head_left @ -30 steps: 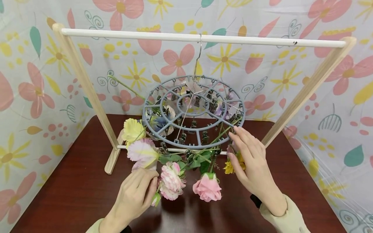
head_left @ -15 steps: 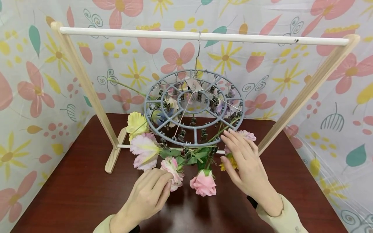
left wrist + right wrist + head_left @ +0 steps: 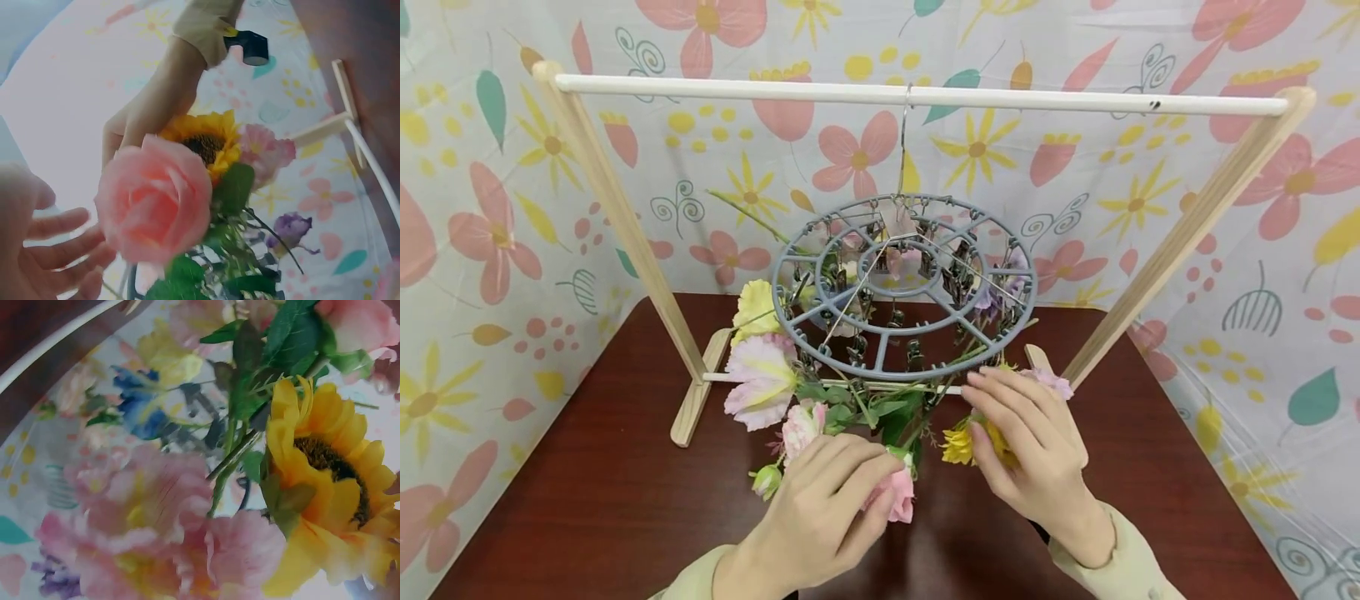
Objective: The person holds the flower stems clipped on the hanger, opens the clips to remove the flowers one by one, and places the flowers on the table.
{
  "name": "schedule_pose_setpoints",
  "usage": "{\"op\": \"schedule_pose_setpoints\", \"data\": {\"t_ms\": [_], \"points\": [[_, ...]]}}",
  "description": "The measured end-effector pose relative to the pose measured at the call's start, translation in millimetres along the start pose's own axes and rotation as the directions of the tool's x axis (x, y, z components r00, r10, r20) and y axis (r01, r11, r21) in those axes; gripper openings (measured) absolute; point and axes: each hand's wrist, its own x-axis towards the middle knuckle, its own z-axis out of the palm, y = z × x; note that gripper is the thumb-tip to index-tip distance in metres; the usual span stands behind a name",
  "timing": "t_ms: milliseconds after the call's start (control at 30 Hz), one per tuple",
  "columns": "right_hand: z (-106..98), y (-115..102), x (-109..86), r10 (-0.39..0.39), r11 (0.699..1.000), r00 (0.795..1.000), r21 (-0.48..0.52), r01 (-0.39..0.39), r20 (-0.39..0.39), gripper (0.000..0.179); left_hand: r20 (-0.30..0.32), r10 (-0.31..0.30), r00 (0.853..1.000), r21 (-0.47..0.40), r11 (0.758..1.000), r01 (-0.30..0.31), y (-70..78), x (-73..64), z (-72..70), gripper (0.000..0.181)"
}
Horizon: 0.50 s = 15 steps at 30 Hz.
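Note:
A grey round clip hanger (image 3: 883,346) with metal clips hangs by its hook from a white rail, holding artificial flowers. My left hand (image 3: 820,508) is at the pink rose (image 3: 904,497), partly covering it; in the left wrist view its loosely bent fingers lie beside the rose's petals. My right hand (image 3: 1037,442) has its fingertips close to the hanger's front right rim, next to the sunflower (image 3: 334,469) and a pink ruffled flower (image 3: 150,512). A pink-white flower (image 3: 802,429) and a green bud (image 3: 767,481) hang left of the left hand.
The wooden stand's white rail (image 3: 1037,100) spans above, with wooden legs (image 3: 625,225) at the sides. A lilac flower (image 3: 762,379) and a yellow flower (image 3: 755,307) hang at the left. Underneath is a dark red-brown table (image 3: 587,483); a floral cloth (image 3: 467,250) stands behind.
My left hand has moved right, from below the lilac flower to the pink rose. The hanger has turned somewhat, and the rose has shifted left. My right hand has come slightly lower.

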Motion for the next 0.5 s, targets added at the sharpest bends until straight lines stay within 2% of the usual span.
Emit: {"op": "schedule_pose_setpoints", "data": {"t_ms": [67, 133, 233, 333, 433, 500], "points": [[0.7, -3.4, 2.7, 0.000, 1.000, 0.999, 0.016, 0.001, -0.054, 0.027, 0.019, -0.042, 0.999, 0.001, 0.999, 0.042, 3.4, 3.6, 2.3, 0.020], [-0.6, -6.2, 4.2, 0.031, 0.999, 0.999, 0.032, -0.029, -0.042, 0.027, 0.056, -0.095, 0.994, 0.017, 0.995, 0.094, 6.2, 6.8, 4.2, 0.018], [-3.8, -8.2, 4.1, 0.098, 0.995, 0.994, 0.025, -0.099, 0.050, 0.026, 0.138, -0.176, 0.975, 0.063, 0.984, 0.168, 9.7, 11.3, 6.5, 0.013], [-4.9, -9.1, 1.2, 0.168, 0.986, 0.972, -0.007, -0.169, 0.162, 0.026, 0.206, -0.235, 0.950, 0.152, 0.967, 0.206, 12.0, 16.0, 10.3, 0.008], [-3.9, -9.9, -3.1, 0.229, 0.973, 0.943, -0.048, -0.224, 0.242, 0.027, 0.241, -0.283, 0.928, 0.291, 0.934, 0.209, 13.2, 19.6, 18.5, 0.012], [-2.1, -10.9, -5.8, 0.257, 0.967, 0.928, -0.075, -0.245, 0.271, 0.028, 0.252, -0.322, 0.912, 0.393, 0.896, 0.208, 13.3, 20.6, 24.7, 0.016]]}}
